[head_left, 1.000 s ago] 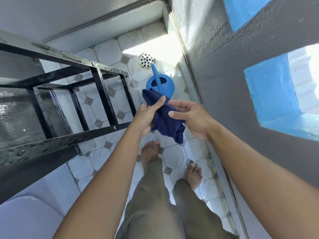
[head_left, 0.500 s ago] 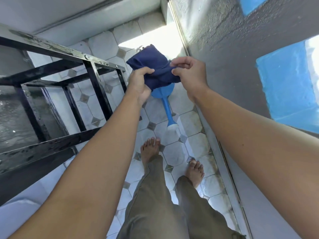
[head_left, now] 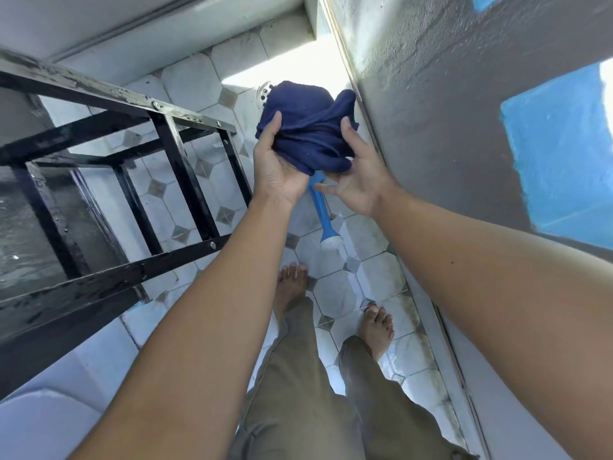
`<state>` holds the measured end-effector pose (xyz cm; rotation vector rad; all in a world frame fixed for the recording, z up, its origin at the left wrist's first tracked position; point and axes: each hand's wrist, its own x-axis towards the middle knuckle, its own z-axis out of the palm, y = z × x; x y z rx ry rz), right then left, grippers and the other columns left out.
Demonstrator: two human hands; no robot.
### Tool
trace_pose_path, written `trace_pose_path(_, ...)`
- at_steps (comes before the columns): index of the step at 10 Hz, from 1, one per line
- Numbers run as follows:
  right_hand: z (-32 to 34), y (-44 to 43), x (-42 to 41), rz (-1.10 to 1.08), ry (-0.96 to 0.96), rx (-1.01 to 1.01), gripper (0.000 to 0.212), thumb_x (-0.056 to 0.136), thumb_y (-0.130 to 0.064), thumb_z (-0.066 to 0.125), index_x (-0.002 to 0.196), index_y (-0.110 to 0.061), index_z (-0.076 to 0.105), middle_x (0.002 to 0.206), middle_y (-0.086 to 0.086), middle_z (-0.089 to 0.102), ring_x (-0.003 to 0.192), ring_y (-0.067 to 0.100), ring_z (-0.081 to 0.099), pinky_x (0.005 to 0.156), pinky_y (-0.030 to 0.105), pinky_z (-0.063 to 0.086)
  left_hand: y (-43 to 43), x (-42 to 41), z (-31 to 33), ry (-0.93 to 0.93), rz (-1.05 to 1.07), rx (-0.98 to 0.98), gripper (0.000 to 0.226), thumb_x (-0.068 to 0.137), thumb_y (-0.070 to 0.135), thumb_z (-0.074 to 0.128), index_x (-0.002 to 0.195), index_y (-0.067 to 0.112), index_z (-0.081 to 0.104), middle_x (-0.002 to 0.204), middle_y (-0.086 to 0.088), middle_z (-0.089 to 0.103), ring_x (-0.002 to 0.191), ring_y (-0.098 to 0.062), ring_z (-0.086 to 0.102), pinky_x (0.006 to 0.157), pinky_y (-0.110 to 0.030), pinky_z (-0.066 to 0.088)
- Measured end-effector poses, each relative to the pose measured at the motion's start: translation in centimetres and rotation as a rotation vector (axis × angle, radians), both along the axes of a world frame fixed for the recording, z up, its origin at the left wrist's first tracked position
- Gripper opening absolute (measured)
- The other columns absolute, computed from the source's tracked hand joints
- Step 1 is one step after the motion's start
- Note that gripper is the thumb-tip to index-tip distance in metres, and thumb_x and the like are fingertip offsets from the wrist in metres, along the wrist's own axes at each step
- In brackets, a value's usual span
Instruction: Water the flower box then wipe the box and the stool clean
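Note:
A bunched dark blue cloth (head_left: 306,127) is held in front of me above the floor. My left hand (head_left: 278,167) grips its left side with the thumb up over the fabric. Cupping the cloth's right and lower side is my right hand (head_left: 356,175), thumb pressed on the fabric. Beneath them a blue watering can lies on the tiles; only its handle or spout (head_left: 323,214) and the perforated rose (head_left: 263,92) show past the cloth. A black metal stool frame (head_left: 185,154), wet on top, stands at my left.
A dark grey wall (head_left: 447,111) with blue recesses runs close along the right. White octagon floor tiles (head_left: 335,293) are wet near my bare feet (head_left: 292,287). A white rounded object (head_left: 36,423) sits at the lower left. The passage between stool and wall is narrow.
Both hands have come lower and turned palms up, gathering the cloth into a bundle; half a second ago the right hand pinched its top edge.

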<state>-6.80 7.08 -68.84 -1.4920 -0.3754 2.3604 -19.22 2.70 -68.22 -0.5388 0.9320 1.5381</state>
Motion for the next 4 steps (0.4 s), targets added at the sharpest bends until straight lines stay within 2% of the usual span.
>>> trace_pose_path(1,-1.0,0.5,-0.5,-0.167,-0.052,0.034,0.042,0.095,-0.015,0.064,0.135,-0.006,0.056,0.117,0.012,0.069,0.103,0.028,0.068,0.089,0.045,0.055,-0.6,-0.5,-0.7,0.01,-0.004,-0.011,0.033,0.09,0.019,0.058,0.119,0.002,0.059,0.122,-0.02,0.06,0.112,-0.035,0.056,0.109,-0.051,0.038)
trace_pose_path(2,-1.4,1.4,-0.8,-0.121,-0.251,0.138,0.04,0.088,-0.001,0.07,0.126,-0.008,0.059,0.107,0.011,0.071,0.088,0.026,0.071,0.069,0.036,0.06,-0.8,-1.1,-1.9,0.141,-0.089,-0.145,0.027,0.084,0.02,0.066,0.108,0.009,0.066,0.111,-0.014,0.066,0.102,-0.03,0.061,0.103,-0.044,0.043)
trace_pose_path(3,-2.7,2.4,-1.4,-0.005,-0.401,0.269,0.037,0.086,-0.002,0.072,0.121,-0.007,0.062,0.107,0.009,0.072,0.094,0.025,0.071,0.081,0.043,0.061,-1.2,-1.1,-4.0,0.243,-0.218,-0.374,0.026,0.082,0.034,0.071,0.104,0.02,0.067,0.104,0.001,0.069,0.098,-0.017,0.062,0.087,-0.036,0.047)
trace_pose_path(4,-4.2,2.8,-2.3,0.234,-0.604,0.409,0.059,0.089,-0.019,0.07,0.142,-0.009,0.048,0.124,0.005,0.064,0.107,0.022,0.065,0.093,0.039,0.056,-1.6,-0.6,-5.9,0.375,-0.442,-0.594,0.054,0.084,0.053,0.063,0.125,0.017,0.057,0.124,-0.001,0.063,0.111,-0.019,0.059,0.084,-0.036,0.046)
